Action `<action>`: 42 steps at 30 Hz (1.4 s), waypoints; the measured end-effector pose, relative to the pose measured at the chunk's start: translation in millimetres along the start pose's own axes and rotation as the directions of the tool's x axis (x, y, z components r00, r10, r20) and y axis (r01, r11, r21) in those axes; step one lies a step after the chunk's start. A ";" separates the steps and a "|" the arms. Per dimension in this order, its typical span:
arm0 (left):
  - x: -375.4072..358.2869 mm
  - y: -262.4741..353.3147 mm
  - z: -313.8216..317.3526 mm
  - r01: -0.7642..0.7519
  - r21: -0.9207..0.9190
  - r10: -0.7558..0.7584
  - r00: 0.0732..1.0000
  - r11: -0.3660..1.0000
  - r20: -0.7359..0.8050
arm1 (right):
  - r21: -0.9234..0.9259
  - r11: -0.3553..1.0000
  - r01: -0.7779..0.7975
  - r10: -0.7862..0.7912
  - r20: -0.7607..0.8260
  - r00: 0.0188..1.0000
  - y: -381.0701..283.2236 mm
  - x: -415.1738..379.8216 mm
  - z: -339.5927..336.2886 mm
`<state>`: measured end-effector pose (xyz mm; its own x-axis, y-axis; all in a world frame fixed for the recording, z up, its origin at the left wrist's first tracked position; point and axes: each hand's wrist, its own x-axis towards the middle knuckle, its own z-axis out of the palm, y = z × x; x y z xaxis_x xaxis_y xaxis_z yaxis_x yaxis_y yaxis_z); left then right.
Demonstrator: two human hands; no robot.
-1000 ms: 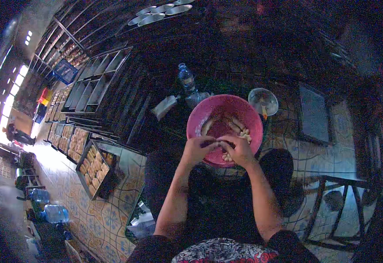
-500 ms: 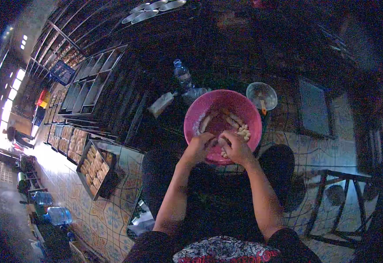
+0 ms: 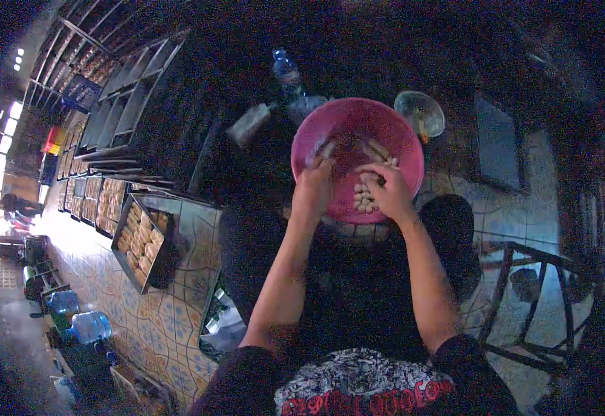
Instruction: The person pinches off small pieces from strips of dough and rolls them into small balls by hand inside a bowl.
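In front of me is a pink basin. My left hand is inside its left side, fingers curled at the near end of a pale dough strip; motion blurs the fingertips. My right hand hovers over the right half, thumb and forefinger brought together. Whether a bit of dough sits in that pinch is hidden. Just below those fingers lies a cluster of small dough pieces. Further back in the basin rest more dough strips, with a few small pieces beside them.
Behind the basin are a plastic bottle and a whitish packet. A clear bowl with an orange-handled tool stands to the right. A tray of dough rolls is at left, a metal stand at right.
My hands have moved apart: the left went to the dough strip on the left, the right stayed above the small pieces. More of the small dough pieces show now. The view has tilted slightly.
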<state>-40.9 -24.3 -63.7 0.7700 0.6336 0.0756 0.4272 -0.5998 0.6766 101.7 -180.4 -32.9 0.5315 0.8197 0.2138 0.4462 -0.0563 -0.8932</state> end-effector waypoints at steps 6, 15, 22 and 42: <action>-7.5 32.3 -10.1 -0.369 -0.091 0.357 0.925 0.925 -0.128 | -0.167 0.985 0.048 -0.046 0.013 0.999 -21.2 3.1 2.2; 2.0 31.5 -10.3 0.015 -0.762 0.030 0.999 0.647 0.045 | -0.264 0.959 -0.102 0.114 0.028 0.993 -79.7 19.5 -12.6; 17.5 53.0 -47.9 -0.069 -0.600 0.061 0.998 0.797 -0.035 | -0.157 0.978 0.134 -0.130 0.036 0.991 -63.4 58.7 -28.3; -6.0 127.5 -88.4 -0.038 -0.676 0.015 0.999 0.736 -0.039 | -0.865 0.467 0.185 0.171 0.293 0.941 -213.2 43.1 -57.2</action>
<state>-33.0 -61.4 86.9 0.7574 0.6429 0.1145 -0.0354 -0.1347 0.9903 70.6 -165.7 189.4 0.3652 0.9284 -0.0680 0.9291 -0.3680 -0.0350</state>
